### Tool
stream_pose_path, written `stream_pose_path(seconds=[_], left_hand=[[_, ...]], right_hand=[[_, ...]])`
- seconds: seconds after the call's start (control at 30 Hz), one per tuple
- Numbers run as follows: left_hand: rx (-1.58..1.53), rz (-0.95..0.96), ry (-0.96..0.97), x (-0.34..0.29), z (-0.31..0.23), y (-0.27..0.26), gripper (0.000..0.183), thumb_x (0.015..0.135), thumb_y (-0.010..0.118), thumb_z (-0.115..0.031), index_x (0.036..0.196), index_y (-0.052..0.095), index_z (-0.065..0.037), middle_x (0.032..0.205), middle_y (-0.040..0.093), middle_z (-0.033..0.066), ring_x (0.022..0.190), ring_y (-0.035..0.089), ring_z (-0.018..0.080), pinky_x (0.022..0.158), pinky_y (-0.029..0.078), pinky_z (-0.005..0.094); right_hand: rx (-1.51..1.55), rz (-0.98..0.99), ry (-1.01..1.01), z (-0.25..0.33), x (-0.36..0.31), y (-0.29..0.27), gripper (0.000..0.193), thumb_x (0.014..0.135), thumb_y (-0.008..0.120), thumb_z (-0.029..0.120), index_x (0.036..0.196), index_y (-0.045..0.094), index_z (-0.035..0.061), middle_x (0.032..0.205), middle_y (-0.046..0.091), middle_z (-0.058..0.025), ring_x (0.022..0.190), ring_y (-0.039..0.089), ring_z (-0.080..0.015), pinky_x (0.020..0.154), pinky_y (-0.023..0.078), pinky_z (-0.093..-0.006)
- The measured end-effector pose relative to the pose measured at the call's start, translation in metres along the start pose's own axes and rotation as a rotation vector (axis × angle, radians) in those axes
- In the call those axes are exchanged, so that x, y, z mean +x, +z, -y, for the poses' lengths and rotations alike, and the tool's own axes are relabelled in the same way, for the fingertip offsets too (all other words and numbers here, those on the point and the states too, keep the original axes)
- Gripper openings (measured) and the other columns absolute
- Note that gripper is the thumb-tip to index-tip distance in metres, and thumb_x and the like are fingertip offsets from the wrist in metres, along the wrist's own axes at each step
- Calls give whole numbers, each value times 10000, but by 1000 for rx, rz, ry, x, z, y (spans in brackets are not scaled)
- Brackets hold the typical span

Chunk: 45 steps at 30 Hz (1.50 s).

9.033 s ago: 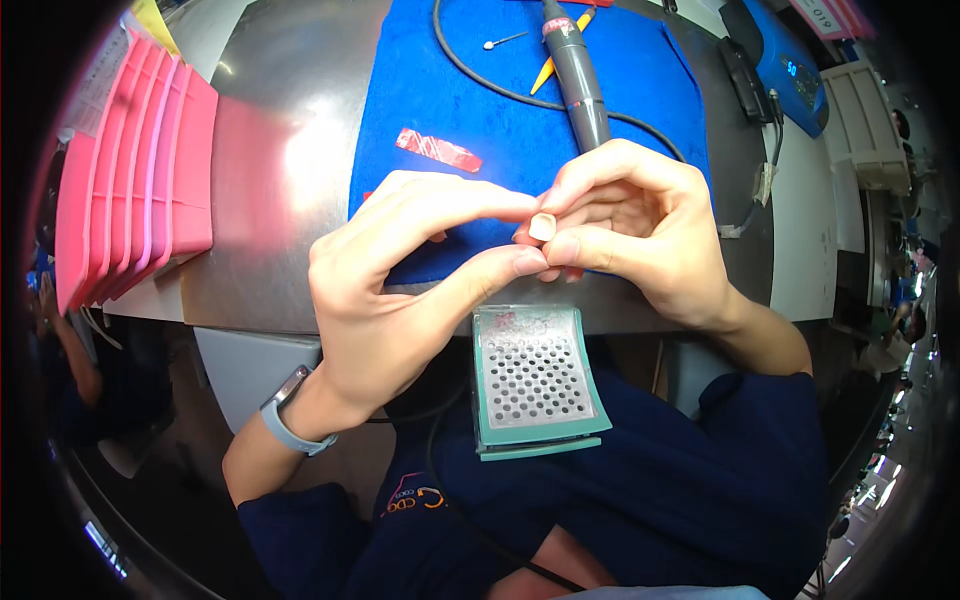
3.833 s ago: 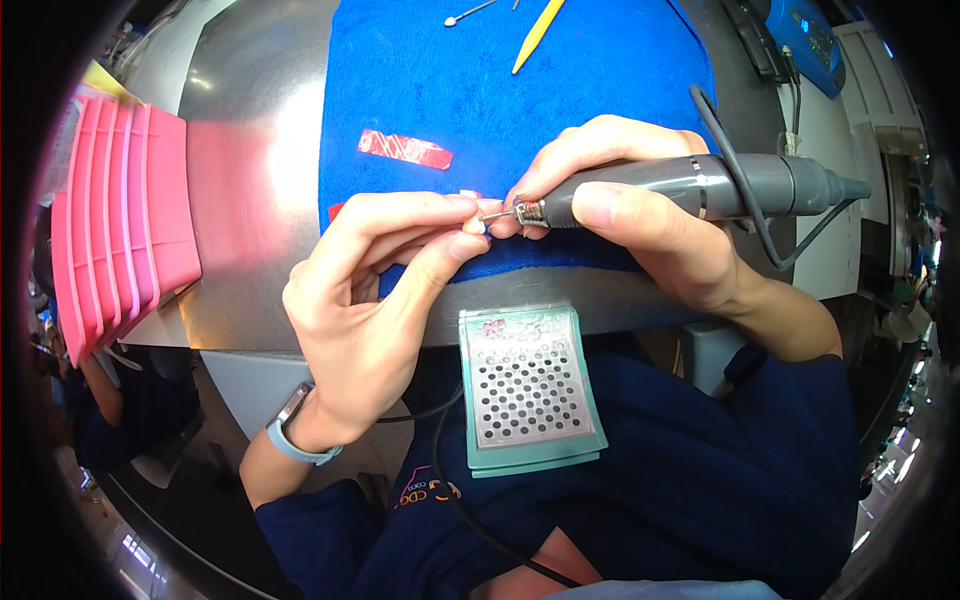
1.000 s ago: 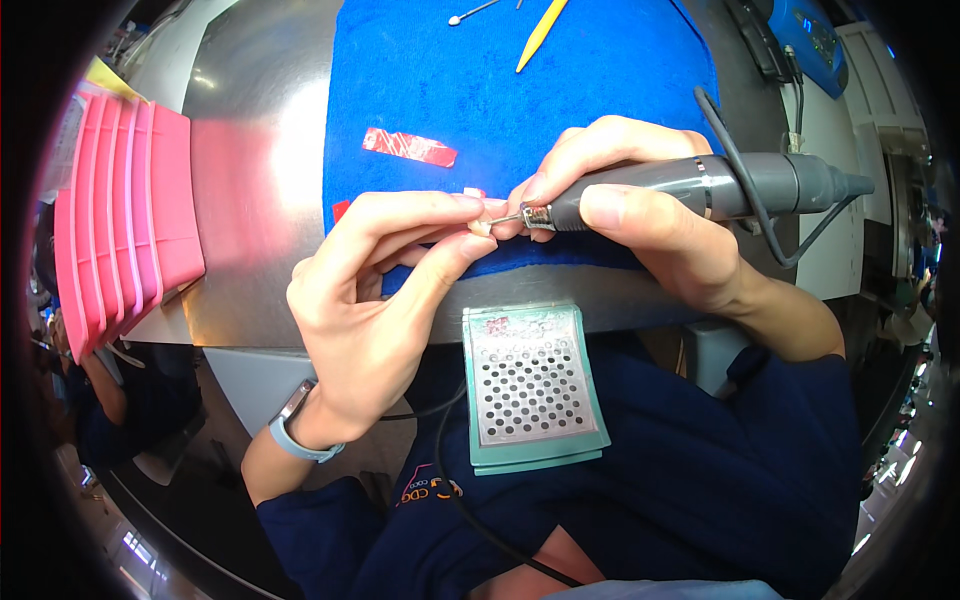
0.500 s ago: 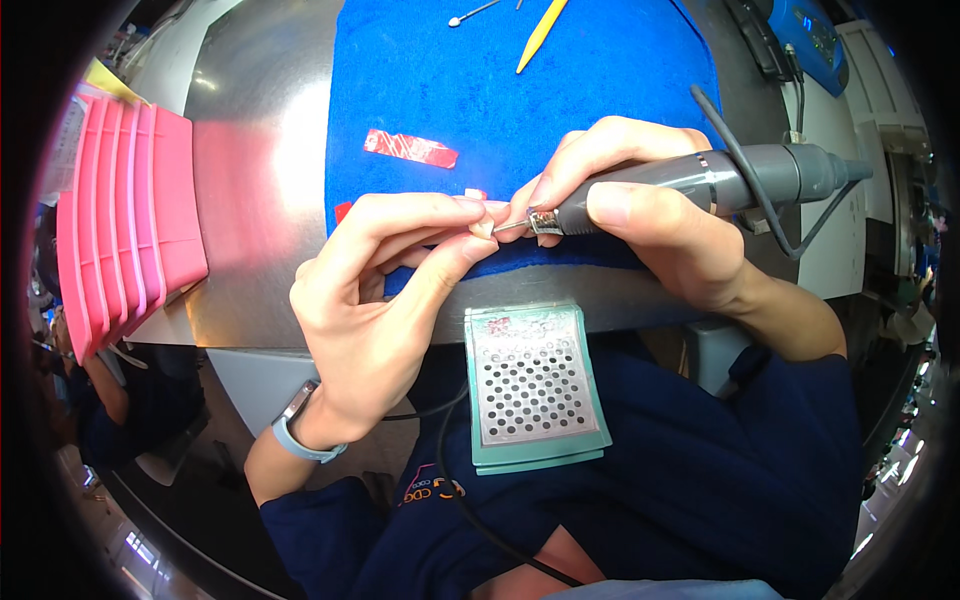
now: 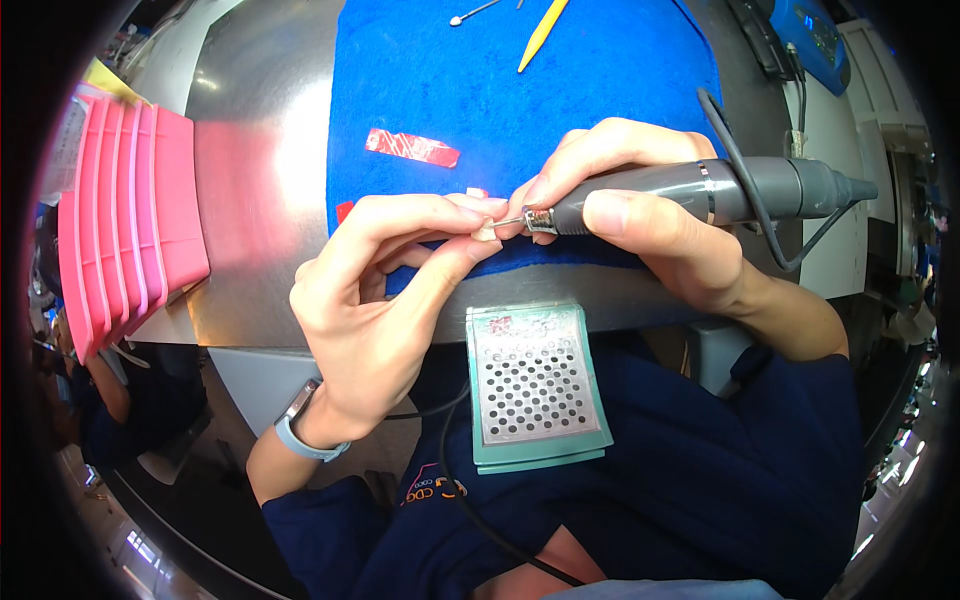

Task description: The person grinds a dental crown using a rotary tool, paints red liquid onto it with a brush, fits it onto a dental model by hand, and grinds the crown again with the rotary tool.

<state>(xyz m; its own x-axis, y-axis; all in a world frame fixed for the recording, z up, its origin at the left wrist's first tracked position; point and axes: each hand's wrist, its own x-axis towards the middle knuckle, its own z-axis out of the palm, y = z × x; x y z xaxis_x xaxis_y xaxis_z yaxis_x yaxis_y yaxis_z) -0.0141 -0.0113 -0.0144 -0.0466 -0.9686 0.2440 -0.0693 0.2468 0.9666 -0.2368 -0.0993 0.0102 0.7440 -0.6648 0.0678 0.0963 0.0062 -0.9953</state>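
Note:
My left hand (image 5: 365,285) pinches a small off-white, tooth-like piece (image 5: 485,232) between thumb and fingertips; its exact shape is mostly hidden. In my right hand (image 5: 690,250) lies a dark grey rotary handpiece (image 5: 650,188), held nearly level with its tip toward the left. A thin metal bur (image 5: 509,222) sticks out of its silver collar and reaches the piece; whether it is spinning cannot be seen. Fingertips of both hands meet around the bur. Below them lies the blue cloth (image 5: 450,90), with a red-and-white strip (image 5: 412,148) on it.
Near my body a green-framed perforated metal plate (image 5: 535,385) juts out at the table edge. Pink ribbed trays (image 5: 130,220) stand at left. A yellow pointed stick (image 5: 543,35) and a thin round-headed tool (image 5: 472,13) lie farther back. The handpiece's cable (image 5: 740,150) loops at right.
The handpiece's rear end has dropped slightly and shifted a little right. The off-white piece has turned a bit in my left fingertips and shows more. Both grips remain.

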Motion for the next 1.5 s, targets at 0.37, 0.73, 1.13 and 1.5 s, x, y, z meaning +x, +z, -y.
stream_pose_path(seconds=[0.37,0.73,1.13,1.5], left_hand=[[-16,-12,-35,1,-1,2,211,902,638,187,1066,579,68,1078,705,237,1018,720,266,948,589,366],[-52,-7,-16,1,0,2,199,899,640,190,1043,590,62,1061,714,242,1010,721,274,981,567,399],[19,5,38,1,4,0,194,900,643,185,1036,596,54,1058,715,245,1003,725,272,973,571,390],[17,26,49,0,5,-2,182,899,641,187,1025,595,63,1085,708,264,1010,725,278,948,591,380]], right_hand=[[-48,16,-43,-2,0,0,297,956,536,141,1110,654,-84,1062,693,-244,1023,689,-297,959,533,-424],[-44,4,-24,0,-1,1,289,958,518,127,1104,648,-86,1056,693,-242,1036,687,-302,956,535,-422],[-10,-3,-26,-1,0,2,287,948,518,120,1102,649,-84,1056,692,-245,1005,681,-291,944,531,-420],[-24,-38,4,1,-1,3,283,942,526,119,1088,661,-83,1042,697,-239,1001,686,-283,946,532,-407]])
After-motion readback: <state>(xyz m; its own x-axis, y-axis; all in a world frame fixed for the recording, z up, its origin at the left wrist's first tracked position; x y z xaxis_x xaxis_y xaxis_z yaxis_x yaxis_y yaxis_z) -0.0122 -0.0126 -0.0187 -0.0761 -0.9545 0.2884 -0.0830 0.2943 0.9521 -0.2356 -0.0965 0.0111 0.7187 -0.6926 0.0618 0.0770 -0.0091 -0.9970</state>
